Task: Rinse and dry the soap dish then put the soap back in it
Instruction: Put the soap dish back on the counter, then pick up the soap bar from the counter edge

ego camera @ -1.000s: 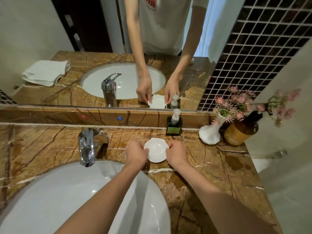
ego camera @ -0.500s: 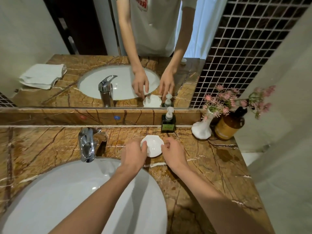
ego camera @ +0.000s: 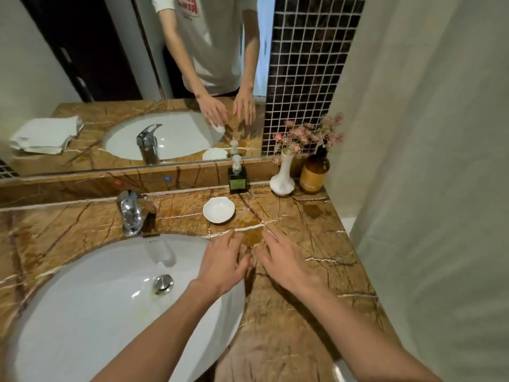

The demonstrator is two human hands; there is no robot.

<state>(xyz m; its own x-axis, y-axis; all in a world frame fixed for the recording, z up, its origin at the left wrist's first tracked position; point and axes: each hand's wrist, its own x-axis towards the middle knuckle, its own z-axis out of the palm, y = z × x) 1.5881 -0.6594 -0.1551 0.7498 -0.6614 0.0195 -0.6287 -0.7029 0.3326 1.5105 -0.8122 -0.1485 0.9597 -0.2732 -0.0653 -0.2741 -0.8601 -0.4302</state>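
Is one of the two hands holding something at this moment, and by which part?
Nothing held directly: both hands, left and right, are spread. The mirror hints at something white under the left palm.

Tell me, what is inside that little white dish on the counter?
Nothing shows inside the soap dish: its white bowl is bare, with no soap. Both hands are away from it, so nothing covers it.

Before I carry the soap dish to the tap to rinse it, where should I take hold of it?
Grip the soap dish by its scalloped rim, from the near side. It sits flat and shallow on the counter, so probably only the raised edge offers purchase, and the green pump bottle crowds its far side.
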